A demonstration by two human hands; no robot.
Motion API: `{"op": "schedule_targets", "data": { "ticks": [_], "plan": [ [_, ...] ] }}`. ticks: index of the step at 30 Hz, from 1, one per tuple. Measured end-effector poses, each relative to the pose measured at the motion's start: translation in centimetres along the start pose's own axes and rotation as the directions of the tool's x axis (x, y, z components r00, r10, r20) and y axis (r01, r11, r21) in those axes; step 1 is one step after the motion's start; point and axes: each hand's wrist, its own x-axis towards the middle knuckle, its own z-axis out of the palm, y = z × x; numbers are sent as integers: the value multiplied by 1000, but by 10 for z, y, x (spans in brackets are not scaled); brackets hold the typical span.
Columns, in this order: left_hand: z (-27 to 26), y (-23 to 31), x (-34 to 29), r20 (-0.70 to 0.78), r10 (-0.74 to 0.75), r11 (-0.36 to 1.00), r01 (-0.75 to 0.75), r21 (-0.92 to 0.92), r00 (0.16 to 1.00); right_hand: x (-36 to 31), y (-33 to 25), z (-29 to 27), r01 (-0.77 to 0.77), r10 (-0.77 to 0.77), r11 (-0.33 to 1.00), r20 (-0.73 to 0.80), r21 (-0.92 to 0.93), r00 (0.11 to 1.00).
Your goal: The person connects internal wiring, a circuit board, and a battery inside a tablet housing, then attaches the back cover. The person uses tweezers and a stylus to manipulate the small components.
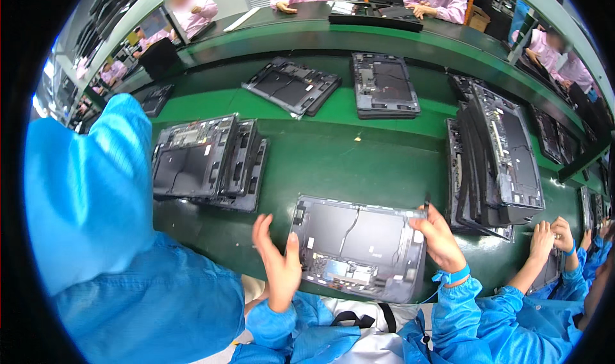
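Note:
In front of me, tilted, is an opened tablet housing [359,239] with a large dark battery and a circuit board along its near side. My right hand [442,239] grips its far right corner, thumb over the rim. A thin dark object [426,204] shows at those fingertips; its kind is unclear. My left hand [282,268] is at the left edge, fingers spread, thumb beside the rim; whether it touches I cannot tell. To the left lies a stack of similar housings [195,159]. A taller, leaning stack of housings [512,152] stands to the right.
More housings [291,85] and another pile [384,85] lie on the bright green strip [218,107] beyond the dark green bench [320,165]. A person in a blue hood [90,191] is close on my left. A co-worker's hands [551,236] are at the right.

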Motion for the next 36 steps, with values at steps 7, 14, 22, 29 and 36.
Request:
{"op": "schedule_targets", "data": {
  "ticks": [7,14,22,29,36],
  "plan": [
    [0,-10,-33,266,-82,847,208,-490,961,57,3,-7,217,-415,658,-107,-722,904],
    [3,23,-59,266,59,980,-5,-199,962,-24,-19,31,380,-606,657,-156,-652,780],
    [16,23,-31,482,369,879,-467,96,795,-52,13,37,210,-146,935,232,-284,962],
    [23,25,-23,566,387,896,-442,-45,728,-50,19,38,266,-152,938,426,-221,892],
    [21,25,-20,538,399,892,-450,-40,743,-47,15,40,67,11,980,388,-187,922]
  ]
}}
